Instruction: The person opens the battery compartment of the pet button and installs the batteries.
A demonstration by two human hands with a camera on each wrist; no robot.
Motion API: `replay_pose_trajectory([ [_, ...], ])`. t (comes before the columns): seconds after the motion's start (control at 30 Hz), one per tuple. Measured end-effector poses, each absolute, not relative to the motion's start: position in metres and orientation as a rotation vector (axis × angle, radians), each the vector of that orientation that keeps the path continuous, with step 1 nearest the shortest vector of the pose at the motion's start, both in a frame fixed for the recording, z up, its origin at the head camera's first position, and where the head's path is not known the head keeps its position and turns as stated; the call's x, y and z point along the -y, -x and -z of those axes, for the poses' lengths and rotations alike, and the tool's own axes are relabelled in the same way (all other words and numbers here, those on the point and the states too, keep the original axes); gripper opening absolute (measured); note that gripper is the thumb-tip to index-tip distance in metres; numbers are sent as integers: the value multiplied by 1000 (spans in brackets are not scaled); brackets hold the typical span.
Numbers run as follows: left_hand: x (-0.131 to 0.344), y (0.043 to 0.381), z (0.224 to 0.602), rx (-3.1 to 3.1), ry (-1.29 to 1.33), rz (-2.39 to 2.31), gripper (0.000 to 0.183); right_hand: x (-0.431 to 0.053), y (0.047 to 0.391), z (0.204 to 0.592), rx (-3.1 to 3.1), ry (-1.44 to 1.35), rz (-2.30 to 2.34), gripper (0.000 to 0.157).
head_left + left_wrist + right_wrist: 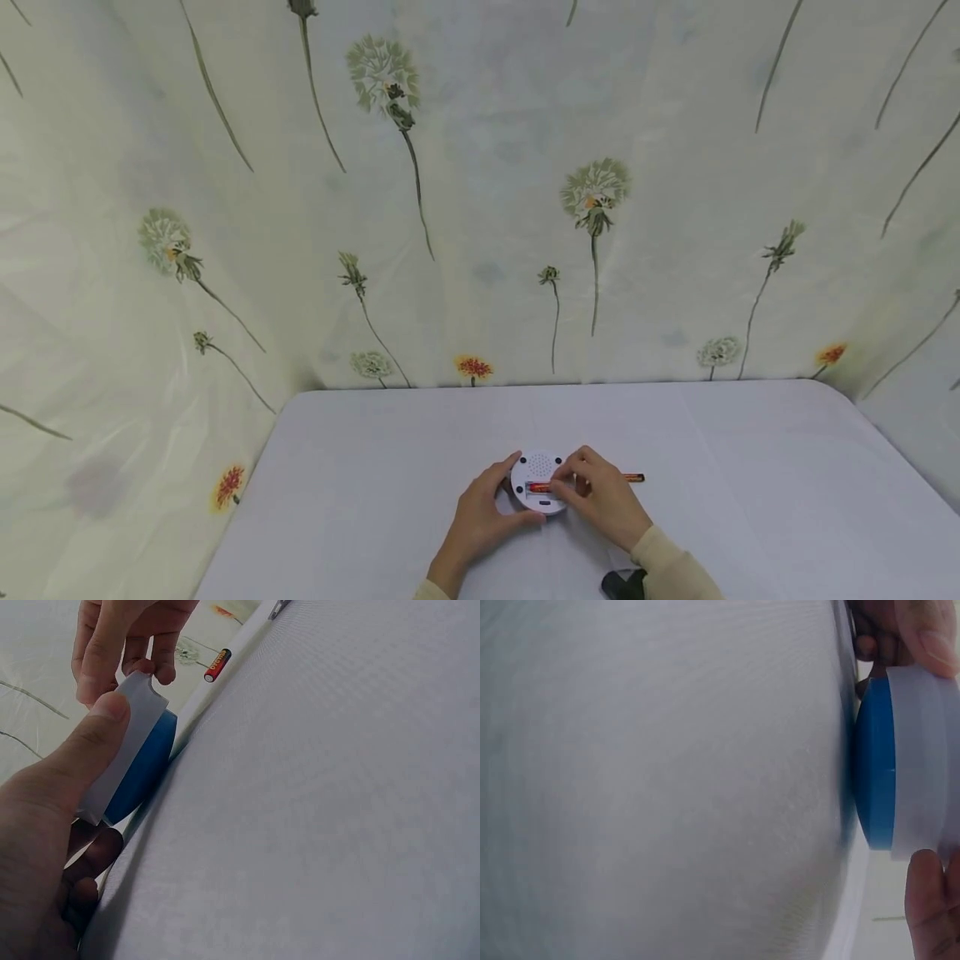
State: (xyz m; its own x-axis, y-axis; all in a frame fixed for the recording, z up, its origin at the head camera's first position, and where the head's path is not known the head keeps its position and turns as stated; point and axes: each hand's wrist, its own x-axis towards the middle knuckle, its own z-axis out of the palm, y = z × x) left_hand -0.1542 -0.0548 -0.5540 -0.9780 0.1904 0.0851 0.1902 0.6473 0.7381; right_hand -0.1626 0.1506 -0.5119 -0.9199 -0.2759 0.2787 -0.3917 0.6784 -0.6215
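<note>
A round device (538, 467) lies face down, its white underside up, showing speaker holes, dark round feet and a battery slot. Its blue dome (877, 765) faces the tablecloth in the right wrist view. My left hand (478, 512) grips the casing from the left, thumb along the near rim and fingers at the far side. A red-orange battery (538, 488) lies along the slot, its right end covered by fingertips. My right hand (603, 496) pinches that end between thumb and forefinger. A second battery (635, 477) rests on the cloth just beyond the right hand.
White cloth covers the table (360, 500). Behind it hangs a dandelion-printed curtain (487, 208), also at both sides. A black object (622, 585) sits by the right sleeve at the bottom edge.
</note>
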Motion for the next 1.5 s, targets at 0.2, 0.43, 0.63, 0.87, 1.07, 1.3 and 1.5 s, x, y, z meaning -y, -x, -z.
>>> replay_pose_trajectory([
  [0.2, 56, 153, 557, -2865, -366, -1311, 91, -157, 163, 516, 2686, -537, -1226, 3],
  [0.43, 55, 152, 558, -2851, -361, -1315, 91, -161, 166, 518, 2750, -461, -1425, 15],
  [0.63, 55, 152, 557, -2847, -339, -1308, 91, -165, 173, 515, 2884, -309, -1818, 53],
  [0.87, 56, 152, 556, -2837, -338, -1328, 91, -168, 181, 519, 2905, -286, -2039, 57],
  [1.07, 57, 152, 555, -2848, -356, -1353, 90, -168, 183, 521, 2833, -267, -2216, 63],
  [1.3, 58, 155, 554, -2850, -363, -1345, 90, -165, 185, 520, 2836, -239, -2252, 64],
  [1.5, 57, 155, 554, -2838, -372, -1365, 90, -165, 186, 520, 2852, -253, -2241, 64],
])
